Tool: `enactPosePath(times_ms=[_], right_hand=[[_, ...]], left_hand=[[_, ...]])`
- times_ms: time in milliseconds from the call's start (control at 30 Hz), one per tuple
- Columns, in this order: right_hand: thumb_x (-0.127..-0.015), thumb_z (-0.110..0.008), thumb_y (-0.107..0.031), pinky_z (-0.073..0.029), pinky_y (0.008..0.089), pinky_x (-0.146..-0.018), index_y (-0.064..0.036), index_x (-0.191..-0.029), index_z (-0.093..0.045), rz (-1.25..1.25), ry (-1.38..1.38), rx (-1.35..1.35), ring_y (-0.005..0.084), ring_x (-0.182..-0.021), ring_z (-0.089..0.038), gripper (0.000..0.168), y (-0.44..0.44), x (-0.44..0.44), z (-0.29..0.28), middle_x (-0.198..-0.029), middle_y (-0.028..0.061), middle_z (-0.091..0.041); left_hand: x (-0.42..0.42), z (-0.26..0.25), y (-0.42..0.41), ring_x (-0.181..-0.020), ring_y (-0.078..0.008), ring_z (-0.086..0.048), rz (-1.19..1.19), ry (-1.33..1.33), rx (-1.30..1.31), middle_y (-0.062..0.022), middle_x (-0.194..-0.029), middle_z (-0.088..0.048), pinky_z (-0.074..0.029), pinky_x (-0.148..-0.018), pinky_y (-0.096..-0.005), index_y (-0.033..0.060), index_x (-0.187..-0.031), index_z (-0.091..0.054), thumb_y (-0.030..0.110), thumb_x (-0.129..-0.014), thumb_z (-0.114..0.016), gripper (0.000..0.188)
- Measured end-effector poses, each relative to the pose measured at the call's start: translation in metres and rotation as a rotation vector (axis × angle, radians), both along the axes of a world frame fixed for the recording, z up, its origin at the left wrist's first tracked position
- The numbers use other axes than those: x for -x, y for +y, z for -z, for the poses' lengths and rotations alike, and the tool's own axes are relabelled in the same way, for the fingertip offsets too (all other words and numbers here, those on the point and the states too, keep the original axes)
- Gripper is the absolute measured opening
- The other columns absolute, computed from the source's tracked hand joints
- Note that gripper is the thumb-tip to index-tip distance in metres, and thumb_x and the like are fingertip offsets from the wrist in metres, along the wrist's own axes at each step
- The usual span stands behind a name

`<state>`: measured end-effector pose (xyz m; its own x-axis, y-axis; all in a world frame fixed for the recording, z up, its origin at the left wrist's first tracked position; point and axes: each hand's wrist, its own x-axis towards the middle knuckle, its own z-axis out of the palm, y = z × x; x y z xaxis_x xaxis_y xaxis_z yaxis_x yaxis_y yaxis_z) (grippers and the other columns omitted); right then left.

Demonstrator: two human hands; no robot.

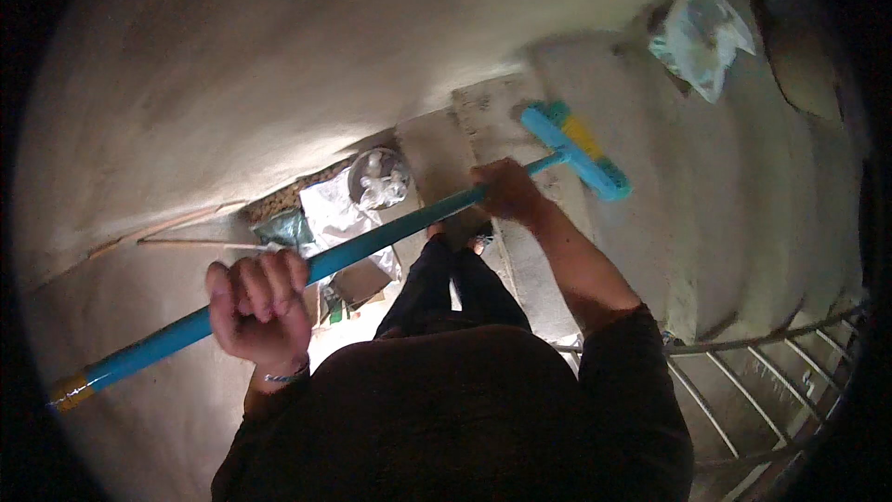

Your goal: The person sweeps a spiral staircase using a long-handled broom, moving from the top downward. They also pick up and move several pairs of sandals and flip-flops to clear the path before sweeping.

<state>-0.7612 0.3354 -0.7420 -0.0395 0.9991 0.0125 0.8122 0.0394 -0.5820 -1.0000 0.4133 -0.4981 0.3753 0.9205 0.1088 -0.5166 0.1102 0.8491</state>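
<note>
A push broom with a long blue handle point(390, 237) runs slantwise across the view, from the lower left up to the right. Its blue head point(575, 153), with yellow and green bristles, is at the far end above the concrete stairs point(627, 223); whether the bristles touch a step I cannot tell. My left hand point(259, 303) is wrapped around the handle towards its yellow end. Closer to the broom head, my right hand point(509, 192) grips the same handle. A bracelet circles my left wrist.
A plaster wall point(244, 70) runs along the left and top. By it lie a bucket point(378, 178) with clear plastic in it, a white sack point(334, 206), a dark green bag point(284, 229) and a cardboard piece point(361, 284). A plastic bag point(704, 42) rests higher up. Metal railing point(749, 383) borders the right.
</note>
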Motion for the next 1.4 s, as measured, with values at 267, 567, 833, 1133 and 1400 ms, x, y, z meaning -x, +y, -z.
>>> enactPosePath(times_ms=[267, 567, 833, 1133, 1400], right_hand=[[-0.054, -0.065, -0.016, -0.039, 0.0413, -0.059, -0.012, -0.067, -0.051, 0.224, -0.042, -0.288, 0.0305, -0.063, -0.055, 0.020, 0.012, -0.034, -0.053, -0.060, 0.0077, -0.054], [-0.052, -0.066, -0.020, -0.039, 0.0404, -0.058, -0.013, -0.059, -0.050, 0.471, -0.006, -0.198, 0.0291, -0.060, -0.055, 0.019, -0.032, 0.029, 0.010, -0.056, 0.0067, -0.053], [-0.056, -0.061, -0.016, -0.039, 0.0395, -0.060, -0.013, -0.058, -0.052, 0.638, -0.288, -0.478, 0.0295, -0.064, -0.055, 0.010, -0.046, 0.032, -0.009, -0.058, 0.0086, -0.054], [-0.059, -0.060, -0.018, -0.039, 0.0401, -0.065, -0.010, -0.060, -0.052, 0.606, -0.080, -0.194, 0.0289, -0.064, -0.055, 0.011, -0.041, 0.126, 0.029, -0.061, 0.0087, -0.056], [-0.058, -0.062, -0.023, -0.042, 0.0435, -0.067, -0.012, -0.066, -0.056, 0.804, -0.294, -0.387, 0.0324, -0.064, -0.057, 0.015, -0.053, 0.108, 0.042, -0.063, 0.0108, -0.058]], left_hand=[[-0.007, -0.013, 0.001, -0.040, -0.0086, -0.027, 0.064, -0.089, -0.231, 0.0029, -0.044, -0.030, -0.027, -0.047, -0.0266, 0.0158, -0.063, -0.033, 0.021, -0.088, -0.037, 0.026], [0.007, 0.035, 0.006, -0.039, -0.0080, -0.022, 0.268, -0.135, -0.232, 0.0021, -0.045, -0.030, -0.024, -0.044, -0.0259, 0.0149, -0.060, -0.032, 0.021, -0.090, -0.038, 0.031], [0.057, 0.101, 0.031, -0.042, -0.0085, -0.024, 0.423, -0.450, -0.302, 0.0021, -0.047, -0.029, -0.024, -0.048, -0.0266, 0.0137, -0.061, -0.033, 0.016, -0.087, -0.041, 0.027], [0.122, 0.106, 0.032, -0.040, -0.0084, -0.026, 0.489, -0.336, -0.365, 0.0021, -0.044, -0.030, -0.026, -0.047, -0.0263, 0.0146, -0.062, -0.032, 0.018, -0.091, -0.034, 0.029], [0.098, 0.128, 0.026, -0.040, -0.0091, -0.027, 0.534, -0.370, -0.355, 0.0028, -0.045, -0.031, -0.022, -0.044, -0.0266, 0.0153, -0.061, -0.033, 0.023, -0.090, -0.037, 0.030]])
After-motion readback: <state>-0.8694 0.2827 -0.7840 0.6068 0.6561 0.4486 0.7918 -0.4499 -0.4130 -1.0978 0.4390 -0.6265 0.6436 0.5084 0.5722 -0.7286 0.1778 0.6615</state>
